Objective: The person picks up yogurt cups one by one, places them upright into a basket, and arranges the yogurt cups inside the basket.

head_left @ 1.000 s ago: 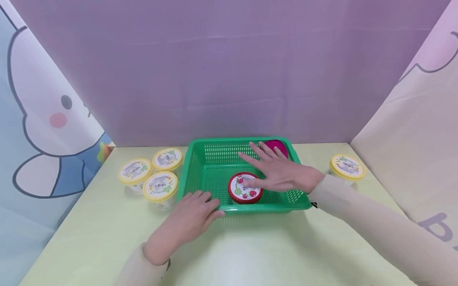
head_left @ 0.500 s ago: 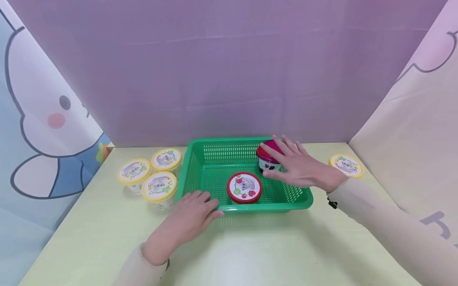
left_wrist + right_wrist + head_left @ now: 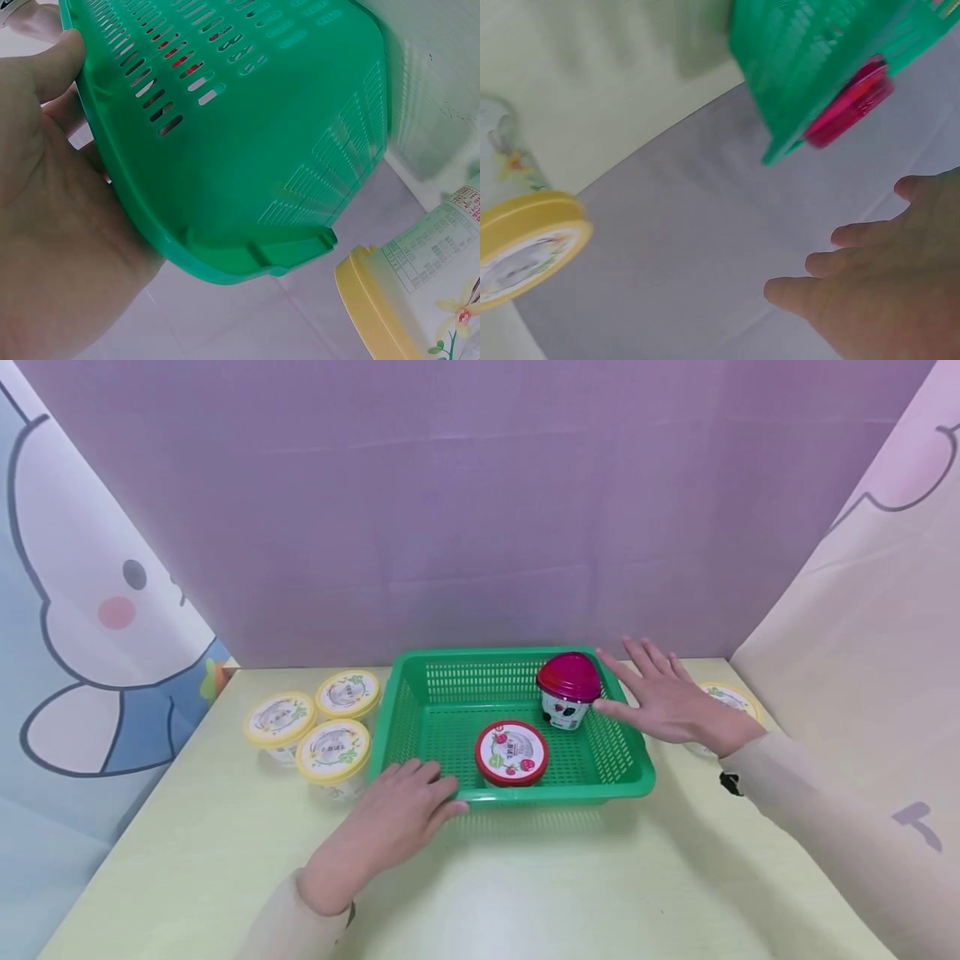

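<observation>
My left hand [image 3: 390, 817] grips the front-left rim of a green plastic basket [image 3: 570, 792]; in the left wrist view its thumb lies against the basket's outer wall [image 3: 225, 172]. Inside the basket, near the front, stands a round tub with a red lid [image 3: 512, 753] printed with strawberries. A cup with a shiny magenta lid [image 3: 567, 689] is upright in the back right corner. My right hand [image 3: 663, 703], fingers spread and holding nothing, hovers over the basket's right edge. In the right wrist view, the right hand's fingers [image 3: 802, 294] are apart from the basket.
Three yellow-lidded tubs [image 3: 333, 750] stand close together left of the basket. Another yellow-lidded tub [image 3: 731, 695] stands at the right, partly hidden behind my right hand and wrist. A purple cloth wall [image 3: 480, 527] closes off the back of the table [image 3: 495, 885].
My right hand has moved right, from over the red-lidded tub, past the magenta-lidded cup, to the basket's right edge. Both containers now show uncovered. My left hand has stayed on the rim.
</observation>
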A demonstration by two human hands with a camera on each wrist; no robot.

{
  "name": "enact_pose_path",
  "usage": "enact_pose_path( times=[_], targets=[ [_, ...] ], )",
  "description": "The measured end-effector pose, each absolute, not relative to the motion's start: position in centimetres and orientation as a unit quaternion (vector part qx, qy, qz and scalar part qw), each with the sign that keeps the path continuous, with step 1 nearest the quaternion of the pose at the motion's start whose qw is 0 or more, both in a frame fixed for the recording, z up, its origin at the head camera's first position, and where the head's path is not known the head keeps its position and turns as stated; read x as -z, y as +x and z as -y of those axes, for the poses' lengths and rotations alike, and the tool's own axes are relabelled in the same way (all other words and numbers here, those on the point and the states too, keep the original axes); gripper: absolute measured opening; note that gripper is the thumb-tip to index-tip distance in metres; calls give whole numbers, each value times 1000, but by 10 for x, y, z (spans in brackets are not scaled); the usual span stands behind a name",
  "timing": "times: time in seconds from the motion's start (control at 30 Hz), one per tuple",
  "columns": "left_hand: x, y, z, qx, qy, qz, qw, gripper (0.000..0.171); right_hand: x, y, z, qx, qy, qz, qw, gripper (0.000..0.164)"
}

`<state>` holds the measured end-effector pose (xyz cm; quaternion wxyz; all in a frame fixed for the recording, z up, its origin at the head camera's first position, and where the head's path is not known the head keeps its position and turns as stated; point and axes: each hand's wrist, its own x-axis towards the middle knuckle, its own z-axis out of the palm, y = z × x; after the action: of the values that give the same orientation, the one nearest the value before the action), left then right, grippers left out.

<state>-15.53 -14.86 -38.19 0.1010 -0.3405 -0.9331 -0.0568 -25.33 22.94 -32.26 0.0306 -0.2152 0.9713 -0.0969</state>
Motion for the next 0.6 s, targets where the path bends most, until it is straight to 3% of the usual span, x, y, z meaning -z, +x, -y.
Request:
enact_pose_path(
  times=[0.6],
  targets=[
    [382,-155,149,57,-340,933,101,30,331,-267,-286,122,-146,-982,16,82]
  ],
)
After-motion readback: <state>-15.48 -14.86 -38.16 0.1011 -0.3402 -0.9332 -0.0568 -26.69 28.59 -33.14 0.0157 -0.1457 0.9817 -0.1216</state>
